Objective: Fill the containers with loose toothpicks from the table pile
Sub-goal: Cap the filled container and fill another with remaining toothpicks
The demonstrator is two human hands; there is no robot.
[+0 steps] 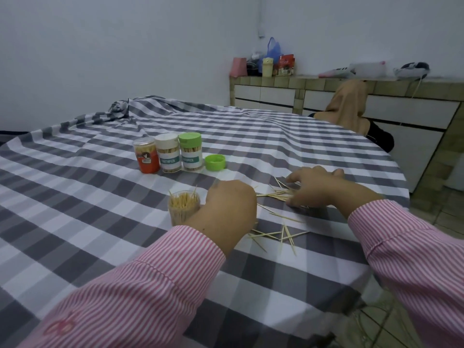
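The left hand (pixel 227 204) rests on the desk (pixel 75 209) just beside an open clear container (pixel 184 207) full of upright toothpicks; its fingers curl toward the container, but whether they really grip it I cannot tell. The right hand (pixel 319 187) lies with relaxed, spread fingers over the pile of loose toothpicks (pixel 276 193), touching them. More scattered toothpicks (pixel 278 234) lie between the two wrists. Beyond the left hand three closed containers stand in a row, touching: an orange container (pixel 147 155), a white-lidded container (pixel 167 153) and a green-lidded container (pixel 190 151). A loose green lid (pixel 215 162) lies just beside them.
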